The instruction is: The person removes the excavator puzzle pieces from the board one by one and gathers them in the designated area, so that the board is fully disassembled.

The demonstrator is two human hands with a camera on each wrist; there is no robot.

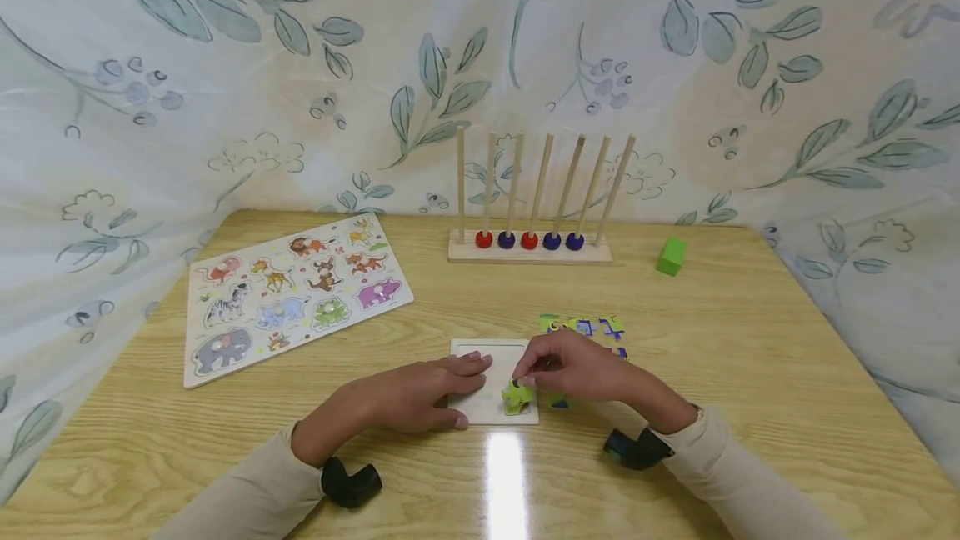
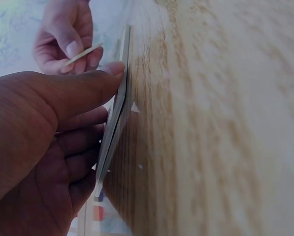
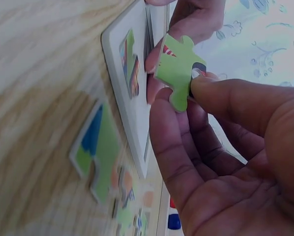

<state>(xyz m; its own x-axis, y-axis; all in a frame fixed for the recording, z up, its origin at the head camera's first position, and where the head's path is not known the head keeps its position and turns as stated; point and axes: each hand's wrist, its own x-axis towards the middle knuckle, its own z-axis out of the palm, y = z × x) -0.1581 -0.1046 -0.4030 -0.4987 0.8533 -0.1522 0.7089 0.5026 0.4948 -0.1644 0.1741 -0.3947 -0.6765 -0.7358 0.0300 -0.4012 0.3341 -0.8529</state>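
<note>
A shallow white puzzle tray (image 1: 483, 408) lies on the table in the head view. My left hand (image 1: 438, 388) rests on its left side with the fingers extended and the thumb (image 2: 100, 83) at the near edge. Above the tray's right side, my right hand (image 1: 576, 367) pinches a green jigsaw piece (image 3: 175, 66) between thumb and fingers. One piece (image 3: 132, 69) lies inside the tray, partly hidden in the head view by the held piece. Several loose jigsaw pieces (image 3: 107, 152) lie beside the tray, some behind my right hand.
An animal peg puzzle board (image 1: 300, 282) lies at the left. Toward the back stands a wooden rack (image 1: 528, 255) with upright rods and red and blue beads. A green block (image 1: 671, 257) sits at the back right. Patterned cloth hangs behind the table.
</note>
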